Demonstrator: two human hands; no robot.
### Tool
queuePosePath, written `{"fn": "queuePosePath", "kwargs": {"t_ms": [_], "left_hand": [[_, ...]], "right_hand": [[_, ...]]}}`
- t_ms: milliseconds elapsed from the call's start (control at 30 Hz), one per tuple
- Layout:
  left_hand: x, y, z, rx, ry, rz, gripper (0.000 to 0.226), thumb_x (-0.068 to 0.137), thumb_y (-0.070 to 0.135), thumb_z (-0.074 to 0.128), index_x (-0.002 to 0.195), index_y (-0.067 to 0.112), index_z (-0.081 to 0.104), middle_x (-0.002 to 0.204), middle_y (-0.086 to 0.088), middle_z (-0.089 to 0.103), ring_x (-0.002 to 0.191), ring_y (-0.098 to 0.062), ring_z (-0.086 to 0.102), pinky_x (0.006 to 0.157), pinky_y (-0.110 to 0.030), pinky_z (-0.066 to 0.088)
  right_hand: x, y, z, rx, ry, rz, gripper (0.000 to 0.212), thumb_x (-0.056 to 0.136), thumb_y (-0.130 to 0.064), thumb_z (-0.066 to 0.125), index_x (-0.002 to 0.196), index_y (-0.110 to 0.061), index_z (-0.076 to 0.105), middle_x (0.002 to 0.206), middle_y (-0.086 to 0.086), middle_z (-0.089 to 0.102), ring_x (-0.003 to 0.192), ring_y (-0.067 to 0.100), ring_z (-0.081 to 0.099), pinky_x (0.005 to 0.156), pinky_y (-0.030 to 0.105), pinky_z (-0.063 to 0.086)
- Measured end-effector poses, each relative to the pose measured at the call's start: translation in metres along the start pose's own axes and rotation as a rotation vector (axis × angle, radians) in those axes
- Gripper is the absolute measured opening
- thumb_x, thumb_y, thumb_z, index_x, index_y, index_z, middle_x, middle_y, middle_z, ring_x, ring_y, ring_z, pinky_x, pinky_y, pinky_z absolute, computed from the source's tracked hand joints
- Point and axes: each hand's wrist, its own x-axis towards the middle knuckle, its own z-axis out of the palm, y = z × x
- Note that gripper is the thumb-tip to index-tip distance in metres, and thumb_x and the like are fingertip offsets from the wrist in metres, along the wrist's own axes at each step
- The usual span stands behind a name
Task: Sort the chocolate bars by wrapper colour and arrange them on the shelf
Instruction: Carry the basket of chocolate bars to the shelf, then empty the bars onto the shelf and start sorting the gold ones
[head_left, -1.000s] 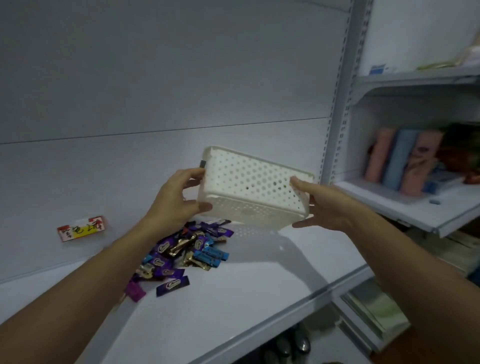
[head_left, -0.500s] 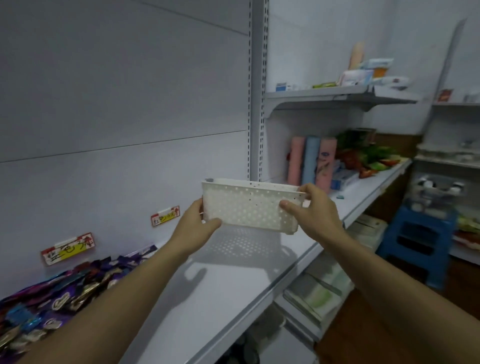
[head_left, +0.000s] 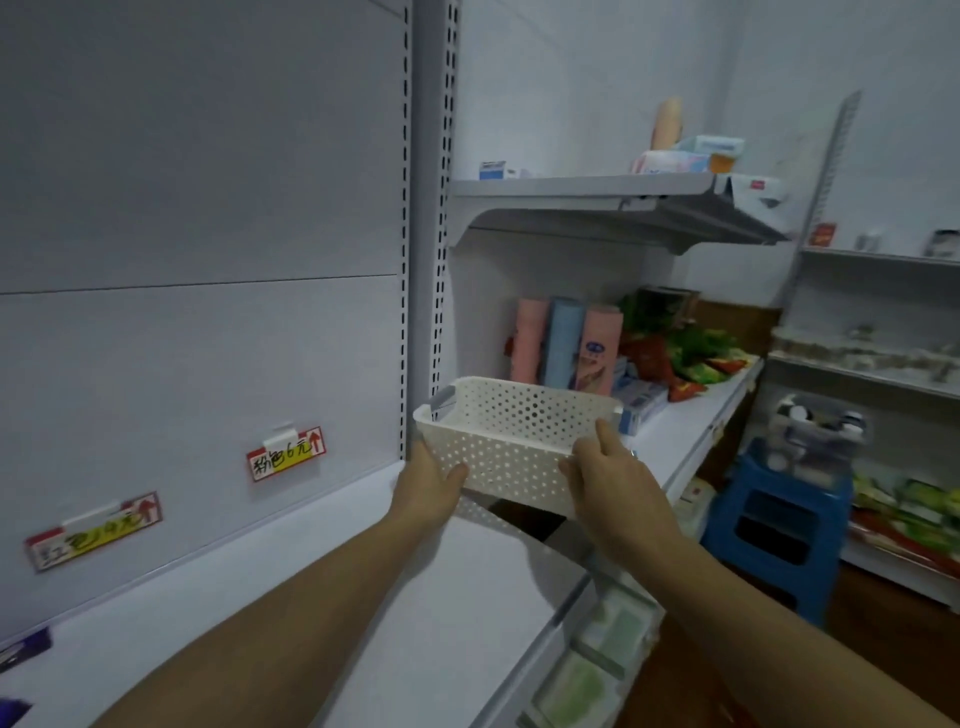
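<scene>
A white perforated plastic basket (head_left: 514, 441) hangs upright and looks empty just above the right end of the white shelf (head_left: 426, 613). My left hand (head_left: 428, 488) grips its left end and my right hand (head_left: 610, 478) grips its right end, thumb on the rim. Only a few purple chocolate bars (head_left: 23, 649) show at the far left edge of the shelf; the rest of the pile is out of view.
Two price labels (head_left: 285, 452) (head_left: 93, 530) hang on the back panel. A slotted upright (head_left: 434, 234) divides the shelves. Pink and blue packs (head_left: 563, 348) and snack bags stand on the right shelf. A blue stool (head_left: 779, 525) stands on the floor.
Both hands carried the basket rightward along the shelf, away from the chocolate pile, and lowered it towards the shelf's right end. The view turned right, leaving the pile mostly out of sight.
</scene>
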Motion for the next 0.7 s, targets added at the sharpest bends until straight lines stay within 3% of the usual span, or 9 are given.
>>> {"fn": "queuePosePath", "kwargs": {"t_ms": [67,167,300,433,633,700], "left_hand": [[0.018,-0.006,0.016,-0.061,0.004,-0.007,0.057,0.100,0.021,0.058,0.149,0.019,0.029,0.134,0.002,0.055,0.117,-0.020,0.055,0.095,-0.032,0.044],[0.042,-0.018,0.033,-0.069,0.055,0.010,0.052,0.101,0.023,0.054,0.148,0.025,0.031,0.132,0.000,0.057,0.111,-0.019,0.057,0.094,-0.038,0.049],[0.069,-0.028,0.043,0.164,0.140,0.067,0.045,0.100,0.032,0.055,0.140,0.018,0.039,0.124,-0.003,0.060,0.110,-0.023,0.060,0.091,-0.049,0.055],[0.079,-0.029,0.047,0.570,0.094,0.223,0.041,0.099,0.038,0.057,0.128,0.013,0.044,0.113,-0.003,0.061,0.094,-0.022,0.063,0.073,-0.036,0.054],[0.081,-0.031,0.037,0.863,-0.033,0.388,0.032,0.101,0.039,0.044,0.121,0.015,0.047,0.117,-0.005,0.057,0.087,-0.020,0.059,0.074,-0.034,0.048],[0.080,-0.033,0.029,0.980,-0.080,0.382,0.037,0.100,0.041,0.041,0.125,0.015,0.048,0.123,-0.005,0.057,0.100,-0.021,0.058,0.085,-0.038,0.048]], "right_hand": [[0.018,0.009,0.008,-0.046,-0.040,-0.024,0.016,0.106,-0.029,0.041,0.092,-0.022,0.040,0.134,0.015,0.046,0.085,0.025,0.059,0.067,0.034,0.043],[0.037,0.019,0.020,-0.127,-0.109,-0.057,0.006,0.102,-0.023,0.046,0.101,-0.017,0.048,0.116,0.010,0.053,0.091,0.026,0.059,0.067,0.032,0.037],[0.060,0.026,0.035,-0.258,-0.146,-0.161,0.023,0.092,-0.018,0.056,0.114,-0.011,0.055,0.114,0.014,0.059,0.102,0.032,0.057,0.081,0.040,0.045],[0.076,0.025,0.043,-0.401,-0.180,-0.180,0.028,0.093,-0.021,0.054,0.119,-0.013,0.053,0.115,0.015,0.064,0.105,0.034,0.060,0.100,0.051,0.042],[0.089,0.023,0.045,-0.423,-0.196,-0.219,0.035,0.092,-0.031,0.057,0.123,-0.017,0.050,0.118,0.009,0.061,0.101,0.031,0.061,0.092,0.046,0.040],[0.089,0.022,0.044,-0.440,-0.192,-0.216,0.039,0.095,-0.036,0.054,0.127,-0.016,0.048,0.123,0.011,0.058,0.106,0.032,0.058,0.093,0.047,0.040]]}}
